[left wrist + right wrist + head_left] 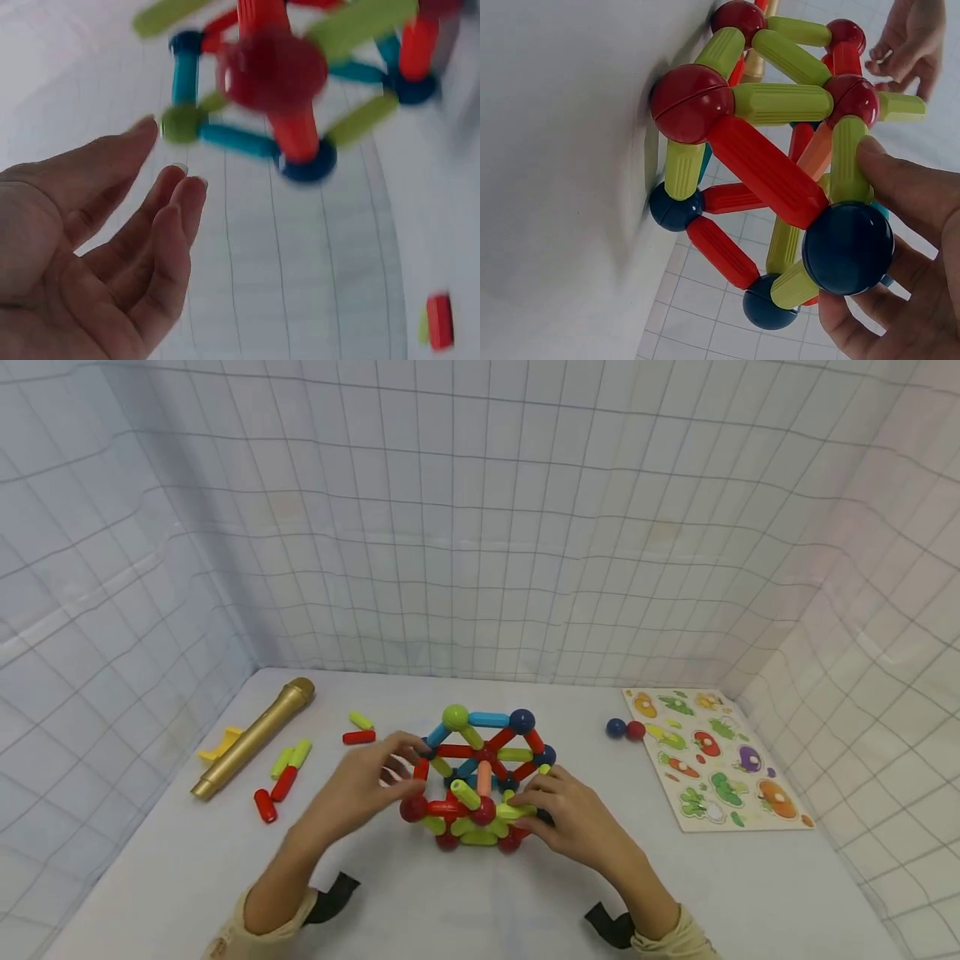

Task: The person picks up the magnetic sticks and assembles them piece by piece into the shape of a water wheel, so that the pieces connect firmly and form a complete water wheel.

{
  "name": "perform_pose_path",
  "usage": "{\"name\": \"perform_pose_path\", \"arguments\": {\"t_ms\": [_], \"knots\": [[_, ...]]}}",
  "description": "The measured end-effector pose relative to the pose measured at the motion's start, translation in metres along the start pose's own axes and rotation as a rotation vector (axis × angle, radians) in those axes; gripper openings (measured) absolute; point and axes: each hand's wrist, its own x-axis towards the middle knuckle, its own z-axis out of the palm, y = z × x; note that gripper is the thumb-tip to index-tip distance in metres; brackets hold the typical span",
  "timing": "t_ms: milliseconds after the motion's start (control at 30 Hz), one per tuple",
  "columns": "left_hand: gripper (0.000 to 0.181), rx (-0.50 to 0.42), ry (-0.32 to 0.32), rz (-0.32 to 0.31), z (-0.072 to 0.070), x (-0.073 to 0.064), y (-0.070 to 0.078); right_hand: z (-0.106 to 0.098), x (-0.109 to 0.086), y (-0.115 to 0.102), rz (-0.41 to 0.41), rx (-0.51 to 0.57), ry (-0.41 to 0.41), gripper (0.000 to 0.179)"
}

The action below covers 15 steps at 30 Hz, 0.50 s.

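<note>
A framework of magnetic building rods and balls [486,755] stands on the white table, in red, blue, light green and orange. At its front right corner my right hand [573,820] pinches a light green rod [850,161], thumb on its side and fingers behind. That rod joins a red ball [853,101] to a dark blue ball [847,247]. My left hand [365,787] is beside the left of the framework, fingers loosely bent and holding nothing. In the left wrist view its fingertips are close to a green ball [181,124]. One green rod [465,794] sticks out toward me from the front red ball.
Left on the table lie a gold toy microphone [258,737], a yellow piece [221,745] and several loose red and green rods [284,783]. A loose blue ball [616,727] and red ball [635,731] touch at right, beside a vegetable picture board [693,817]. Grid-patterned sheets [480,527] enclose the table.
</note>
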Motion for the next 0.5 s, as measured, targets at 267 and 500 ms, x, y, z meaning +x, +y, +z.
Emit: {"name": "perform_pose_path", "arguments": {"t_ms": [267,500], "knots": [[0.025,0.309,0.012,-0.49,-0.071,-0.021,-0.079,-0.004,-0.005,0.004,0.041,0.038,-0.033,0.022],[0.031,0.394,-0.195,-0.697,-0.072,-0.028,-0.118,-0.007,-0.007,0.004,0.082,0.028,-0.04,0.019]]}}
